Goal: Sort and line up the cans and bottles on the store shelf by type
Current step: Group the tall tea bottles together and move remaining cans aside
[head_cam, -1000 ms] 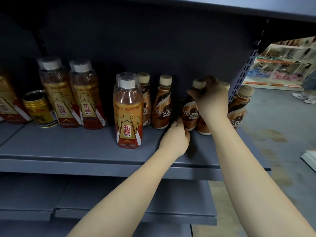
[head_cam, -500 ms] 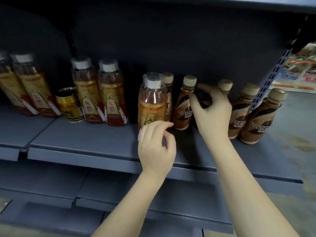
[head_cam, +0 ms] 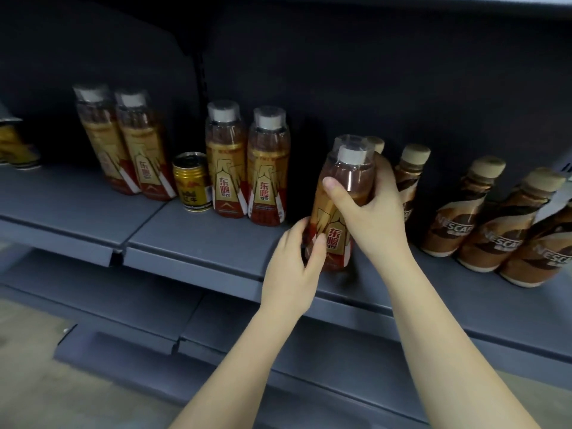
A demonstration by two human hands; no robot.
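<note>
An orange energy-drink bottle (head_cam: 335, 212) with a grey cap stands near the front of the grey shelf (head_cam: 198, 243). My right hand (head_cam: 368, 209) wraps its upper body and my left hand (head_cam: 297, 252) grips its base. Two more such bottles (head_cam: 247, 168) stand to its left, then a small gold can (head_cam: 192, 182), then another pair of the bottles (head_cam: 123, 144). Brown Nescafe coffee bottles (head_cam: 483, 218) line the right side; one coffee bottle (head_cam: 411, 178) stands just behind my right hand. Another one is mostly hidden behind the held bottle.
A yellow package (head_cam: 15, 147) sits at the far left of the shelf. A seam (head_cam: 116, 255) splits the shelf boards below the can. A lower grey shelf (head_cam: 278, 323) juts out under my arms. The dark back panel closes off the rear.
My right hand left the coffee bottles and took the orange bottle's upper part. My left hand closed on its base. The view shifted left, showing more bottles there.
</note>
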